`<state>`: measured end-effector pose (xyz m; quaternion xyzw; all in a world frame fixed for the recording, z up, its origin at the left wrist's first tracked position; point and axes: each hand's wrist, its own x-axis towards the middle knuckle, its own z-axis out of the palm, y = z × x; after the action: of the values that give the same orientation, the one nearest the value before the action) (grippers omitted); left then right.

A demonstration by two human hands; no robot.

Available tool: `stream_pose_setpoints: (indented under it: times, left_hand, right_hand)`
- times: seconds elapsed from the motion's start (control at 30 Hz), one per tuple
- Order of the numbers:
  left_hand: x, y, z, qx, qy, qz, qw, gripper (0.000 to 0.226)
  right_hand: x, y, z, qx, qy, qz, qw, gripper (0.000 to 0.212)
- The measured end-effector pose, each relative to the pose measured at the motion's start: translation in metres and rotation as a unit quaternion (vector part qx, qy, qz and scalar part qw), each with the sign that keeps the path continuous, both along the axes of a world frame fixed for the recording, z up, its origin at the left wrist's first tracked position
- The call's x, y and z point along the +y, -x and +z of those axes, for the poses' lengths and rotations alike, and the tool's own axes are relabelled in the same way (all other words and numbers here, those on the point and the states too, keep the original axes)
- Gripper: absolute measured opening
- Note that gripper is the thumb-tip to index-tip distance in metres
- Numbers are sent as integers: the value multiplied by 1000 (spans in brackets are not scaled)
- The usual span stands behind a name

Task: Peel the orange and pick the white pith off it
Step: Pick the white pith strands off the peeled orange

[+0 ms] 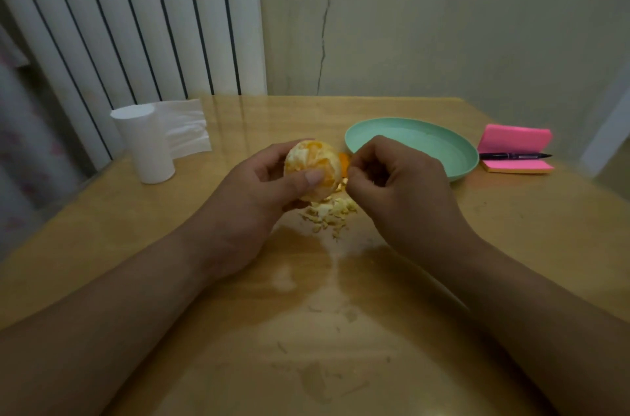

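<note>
Picking white pith from a round, pale-streaked peeled orange [312,170] at frame centre.
The left hand [269,190] grasps the orange above the glossy wooden table [341,313], thumb across its front; the right hand [392,177] is curled in a pinch at its right side, and whether it holds a strand cannot be told. Best done, I judge, by gripping gently, turning the fruit and lifting strands lengthwise so segments stay whole. The shallow round mint-green plate [419,143], right of centre, holds nothing visible; the heap of pale pith scraps [329,212] lies on the table below the orange.
</note>
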<state>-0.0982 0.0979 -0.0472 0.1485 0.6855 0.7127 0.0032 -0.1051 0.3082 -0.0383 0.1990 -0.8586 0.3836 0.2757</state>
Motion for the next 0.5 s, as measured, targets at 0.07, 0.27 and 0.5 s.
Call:
stream_pose_setpoints:
  times: [0.07, 0.27, 0.5]
  left_hand:
    - [1, 3, 0, -27, -62, -22, 997, 56]
    - [-4, 5, 0, -35, -66, -31, 997, 50]
    - [-8, 7, -5, -12, -3, 5, 1000, 56]
  right_hand:
    - [0, 1, 0, -2, 10, 12, 1000, 4]
    - [-5, -8, 3, 19, -13, 57, 998, 11]
    - [-1, -6, 6, 70, -136, 20, 988, 15]
